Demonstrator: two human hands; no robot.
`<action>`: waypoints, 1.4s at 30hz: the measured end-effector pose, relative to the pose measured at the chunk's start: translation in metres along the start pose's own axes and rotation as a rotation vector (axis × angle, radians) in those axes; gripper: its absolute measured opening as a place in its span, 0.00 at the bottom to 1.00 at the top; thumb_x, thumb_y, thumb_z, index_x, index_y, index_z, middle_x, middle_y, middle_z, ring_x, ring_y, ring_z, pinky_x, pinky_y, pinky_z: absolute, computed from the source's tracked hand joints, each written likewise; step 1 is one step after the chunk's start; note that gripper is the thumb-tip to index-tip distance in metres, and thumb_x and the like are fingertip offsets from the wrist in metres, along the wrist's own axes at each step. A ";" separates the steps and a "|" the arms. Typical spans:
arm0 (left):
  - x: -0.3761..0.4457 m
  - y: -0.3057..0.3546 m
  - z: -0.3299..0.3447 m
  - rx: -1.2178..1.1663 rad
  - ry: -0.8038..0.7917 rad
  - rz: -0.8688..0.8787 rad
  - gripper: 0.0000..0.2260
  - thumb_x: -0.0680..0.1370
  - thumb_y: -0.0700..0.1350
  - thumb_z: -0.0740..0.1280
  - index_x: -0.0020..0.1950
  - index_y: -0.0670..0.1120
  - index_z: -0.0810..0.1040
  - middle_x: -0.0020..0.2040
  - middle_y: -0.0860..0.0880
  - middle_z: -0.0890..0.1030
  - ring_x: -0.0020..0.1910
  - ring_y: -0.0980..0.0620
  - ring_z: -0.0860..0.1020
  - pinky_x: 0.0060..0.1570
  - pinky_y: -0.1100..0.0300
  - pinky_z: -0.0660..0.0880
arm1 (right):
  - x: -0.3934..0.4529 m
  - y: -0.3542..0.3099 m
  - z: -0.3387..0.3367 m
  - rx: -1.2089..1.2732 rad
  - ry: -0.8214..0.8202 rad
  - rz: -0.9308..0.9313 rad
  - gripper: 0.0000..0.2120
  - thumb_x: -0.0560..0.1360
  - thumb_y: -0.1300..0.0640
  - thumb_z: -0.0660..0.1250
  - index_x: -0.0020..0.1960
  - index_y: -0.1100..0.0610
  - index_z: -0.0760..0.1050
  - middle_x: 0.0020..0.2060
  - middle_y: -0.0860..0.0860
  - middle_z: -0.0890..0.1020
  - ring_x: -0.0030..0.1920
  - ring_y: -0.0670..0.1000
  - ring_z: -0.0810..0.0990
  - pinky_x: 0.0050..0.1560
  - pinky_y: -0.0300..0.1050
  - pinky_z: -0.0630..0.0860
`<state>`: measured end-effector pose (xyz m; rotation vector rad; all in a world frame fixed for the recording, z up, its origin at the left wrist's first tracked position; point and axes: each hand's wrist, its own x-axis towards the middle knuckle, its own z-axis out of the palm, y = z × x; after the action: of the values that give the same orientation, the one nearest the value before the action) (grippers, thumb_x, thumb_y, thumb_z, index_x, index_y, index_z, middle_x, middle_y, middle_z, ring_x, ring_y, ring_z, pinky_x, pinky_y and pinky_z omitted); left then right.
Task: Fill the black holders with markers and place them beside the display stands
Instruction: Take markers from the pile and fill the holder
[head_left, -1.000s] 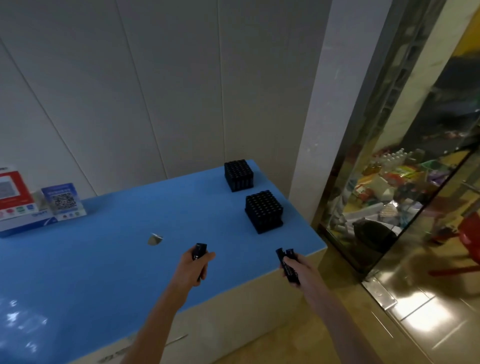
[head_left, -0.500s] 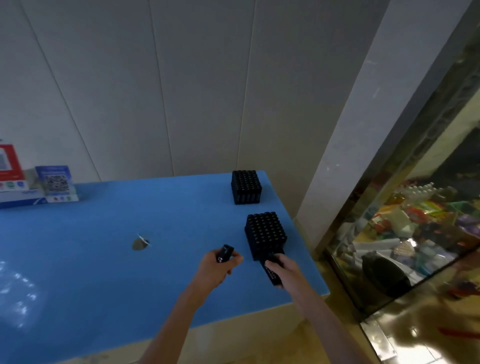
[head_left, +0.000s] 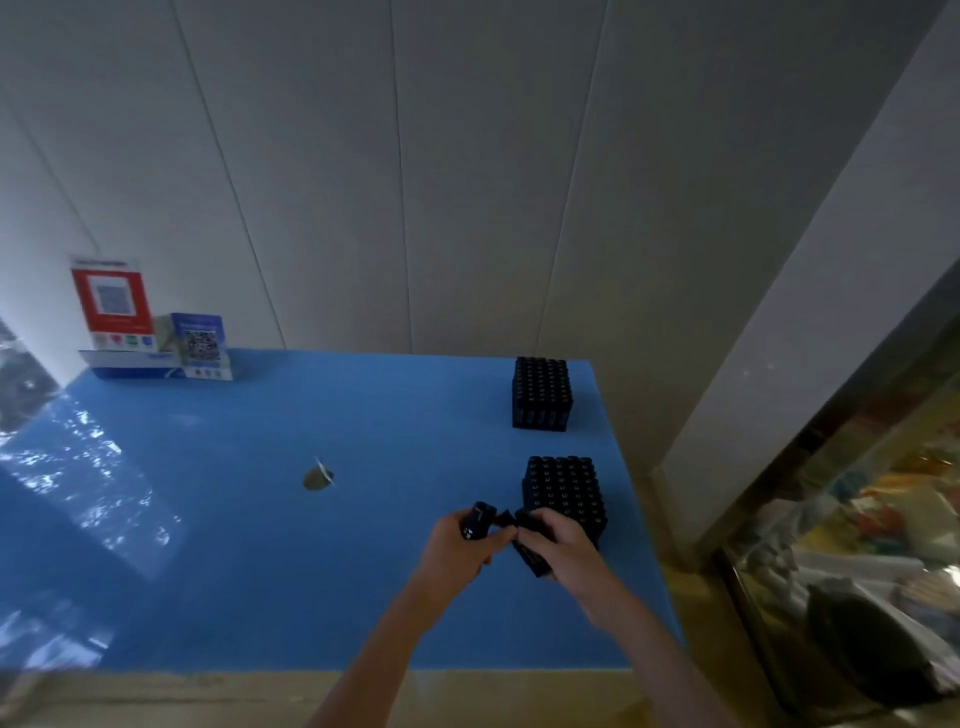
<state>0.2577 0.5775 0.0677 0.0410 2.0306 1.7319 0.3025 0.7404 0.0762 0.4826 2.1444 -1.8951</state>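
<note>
Both hands meet just before the near holder (head_left: 566, 493) on the blue table (head_left: 260, 519), the left hand (head_left: 462, 545) gripping 1 marker (head_left: 477, 519) and the right hand (head_left: 558, 545) clutching several markers (head_left: 530, 553), likely to feed it.

black holders (head_left: 565, 498), blue table (head_left: 260, 519), red and blue qr-patterned display stands (head_left: 111, 306)

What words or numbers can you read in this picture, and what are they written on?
None can be read for sure.
Red display stand: a square code and small icons, its print too blurred to read.
Blue display stand: a square code, its print too small to read.
Marker in the left hand: white marks, too blurred to read.
Markers in the right hand: no print shows.
</note>
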 end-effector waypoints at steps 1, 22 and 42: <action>0.000 0.000 0.000 -0.001 -0.001 0.003 0.09 0.77 0.47 0.73 0.53 0.43 0.82 0.28 0.49 0.73 0.22 0.57 0.67 0.23 0.64 0.65 | 0.002 0.000 0.000 -0.004 -0.020 -0.011 0.06 0.79 0.52 0.67 0.50 0.54 0.79 0.37 0.47 0.80 0.36 0.42 0.78 0.34 0.34 0.71; 0.006 -0.010 -0.022 -0.035 0.171 -0.031 0.08 0.78 0.43 0.72 0.52 0.38 0.81 0.26 0.50 0.65 0.23 0.54 0.62 0.22 0.63 0.60 | 0.032 0.013 -0.072 -0.506 0.083 -0.359 0.04 0.76 0.57 0.72 0.51 0.52 0.81 0.45 0.44 0.82 0.46 0.39 0.80 0.47 0.30 0.75; 0.010 -0.020 -0.036 -0.032 0.172 -0.048 0.08 0.78 0.43 0.72 0.52 0.39 0.82 0.27 0.50 0.66 0.23 0.54 0.62 0.23 0.62 0.59 | 0.055 0.051 -0.056 -0.751 0.091 -0.428 0.08 0.75 0.61 0.73 0.53 0.53 0.82 0.44 0.44 0.83 0.44 0.39 0.81 0.49 0.37 0.80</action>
<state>0.2416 0.5436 0.0492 -0.1718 2.1049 1.7921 0.2747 0.8056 0.0152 -0.0530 2.9523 -1.0632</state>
